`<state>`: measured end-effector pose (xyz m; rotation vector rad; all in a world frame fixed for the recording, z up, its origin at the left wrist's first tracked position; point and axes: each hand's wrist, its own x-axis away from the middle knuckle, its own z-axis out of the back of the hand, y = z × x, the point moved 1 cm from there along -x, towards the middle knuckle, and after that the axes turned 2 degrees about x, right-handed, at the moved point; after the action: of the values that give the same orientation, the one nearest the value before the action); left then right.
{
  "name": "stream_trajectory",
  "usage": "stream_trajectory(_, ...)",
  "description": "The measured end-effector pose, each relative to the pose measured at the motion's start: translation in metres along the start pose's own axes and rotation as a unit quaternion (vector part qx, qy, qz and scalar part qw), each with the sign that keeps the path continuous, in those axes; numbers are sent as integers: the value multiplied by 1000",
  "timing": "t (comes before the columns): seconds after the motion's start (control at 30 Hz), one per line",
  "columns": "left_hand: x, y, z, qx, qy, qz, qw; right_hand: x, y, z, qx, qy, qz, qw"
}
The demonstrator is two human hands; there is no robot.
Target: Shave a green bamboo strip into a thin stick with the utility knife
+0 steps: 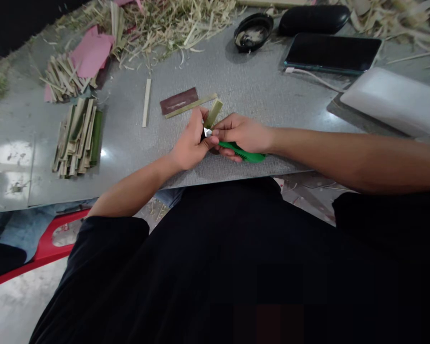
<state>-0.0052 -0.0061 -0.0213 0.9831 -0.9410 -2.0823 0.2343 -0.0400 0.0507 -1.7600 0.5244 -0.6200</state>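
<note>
My left hand [192, 143] is closed on a short pale-green strip [213, 112], whose end sticks up past the fingers. Closed around a green-handled cutter [249, 154], my right hand [245, 135] meets the left one near the table's front edge. The cutter's metal tip [208, 132] lies against the strip's lower end, between the fingertips. Just beyond the hands are a dark brown rectangular piece [179, 101] and a thin strip [191, 106] beside it. Another pale strip [146, 102] lies apart to the left.
Stacked strips [77, 138] and a bundle with pink paper [92, 51] lie left on the grey table [125, 157]. Shavings [175, 24] line the back. A black bowl [253, 32], black case [314, 19], phone [332, 52] and white device [394, 101] with cable are at right.
</note>
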Motion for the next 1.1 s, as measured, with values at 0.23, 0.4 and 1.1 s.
stream_trajectory(0.23,3,7,4,-19,17,-22,999,1,-2,-6,3,43,24,999)
stream_trajectory(0.4,1,7,8,-29,-5,-51,998,-2,3,1,-11,-25,8,1000)
stream_trajectory(1.1,4,-2,7,-39,-17,-52,998,-2,1,3,-19,-26,-18,999)
